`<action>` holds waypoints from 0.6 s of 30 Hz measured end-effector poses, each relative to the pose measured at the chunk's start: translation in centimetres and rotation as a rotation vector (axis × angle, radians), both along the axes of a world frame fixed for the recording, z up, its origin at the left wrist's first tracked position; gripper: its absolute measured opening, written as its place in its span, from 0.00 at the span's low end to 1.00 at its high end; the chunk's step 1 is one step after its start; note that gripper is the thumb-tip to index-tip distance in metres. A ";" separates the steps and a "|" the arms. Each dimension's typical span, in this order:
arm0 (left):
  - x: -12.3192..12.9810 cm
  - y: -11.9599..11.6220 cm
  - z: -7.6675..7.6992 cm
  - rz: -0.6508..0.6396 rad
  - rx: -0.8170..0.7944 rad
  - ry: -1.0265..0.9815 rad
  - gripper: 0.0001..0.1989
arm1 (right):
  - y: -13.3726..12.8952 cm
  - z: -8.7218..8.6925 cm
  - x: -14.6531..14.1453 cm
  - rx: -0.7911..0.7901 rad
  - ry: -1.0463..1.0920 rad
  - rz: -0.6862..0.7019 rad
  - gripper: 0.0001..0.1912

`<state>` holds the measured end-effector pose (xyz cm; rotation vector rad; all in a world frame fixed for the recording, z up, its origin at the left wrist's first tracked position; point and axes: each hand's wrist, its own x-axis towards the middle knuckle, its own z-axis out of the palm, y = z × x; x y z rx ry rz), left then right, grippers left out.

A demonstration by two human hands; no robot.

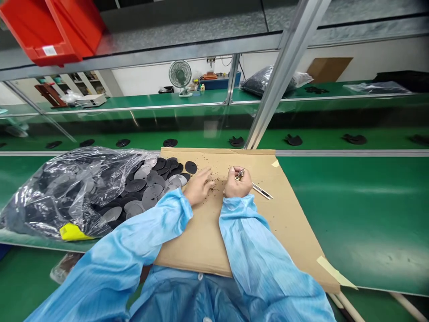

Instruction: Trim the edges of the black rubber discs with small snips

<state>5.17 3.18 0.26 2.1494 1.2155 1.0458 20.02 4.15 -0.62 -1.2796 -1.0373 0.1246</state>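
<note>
My left hand (199, 187) rests palm down on a brown cardboard sheet (197, 243), its fingers stretched out and apart. Small black specks (217, 172) lie scattered around its fingertips. To the right, my right hand (237, 182) is closed around a small metal tool (240, 174); only its shiny end shows above the fingers, so its kind is unclear. A slim white and dark strip (263, 191) lies beside that hand; whether it joins the tool is hidden. Just beyond my left hand sits a flat black oval piece (191, 167), apart from a heap of similar black and grey ovals (147, 185).
The ovals spill from a clear plastic bag (67, 188) on the left. A metal post (284, 71) rises behind the cardboard. Beyond it, a green conveyor belt (201, 142) carries spaced black pieces (170, 142). A red bin (55, 31) sits upper left; a fan (180, 76) stands farther back.
</note>
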 end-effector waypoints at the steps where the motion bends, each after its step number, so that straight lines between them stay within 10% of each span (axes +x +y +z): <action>1: -0.3 -0.2 0.0 0.087 -0.012 -0.145 0.19 | 0.0 0.0 -0.1 0.001 0.006 0.002 0.11; 8: -0.6 -0.2 -2.2 0.442 -0.276 -0.910 0.17 | -0.2 -0.8 -0.7 -0.043 -0.030 0.117 0.10; 18: -0.8 -0.7 -2.7 0.259 -0.388 -0.883 0.24 | -0.8 -0.9 -1.3 -0.087 -0.064 0.191 0.09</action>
